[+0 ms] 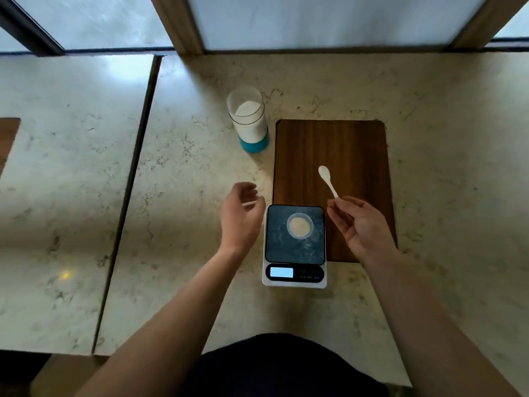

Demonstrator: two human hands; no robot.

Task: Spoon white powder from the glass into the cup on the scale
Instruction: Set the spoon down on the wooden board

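Observation:
A clear glass (249,118) with a blue base stands on the marble counter, over half full of white powder. A small clear cup (300,225) holding pale powder sits on the dark platform of a white digital scale (294,253). My right hand (362,224) pinches the handle end of a white plastic spoon (327,179), whose bowl points away over the wooden board and looks empty. My left hand (243,216) hovers to the left of the scale, fingers loosely curled and apart, holding nothing.
A dark wooden board (357,147) lies behind and under the far part of the scale. A dark seam (134,179) splits the counter on the left. Window frames run along the far edge.

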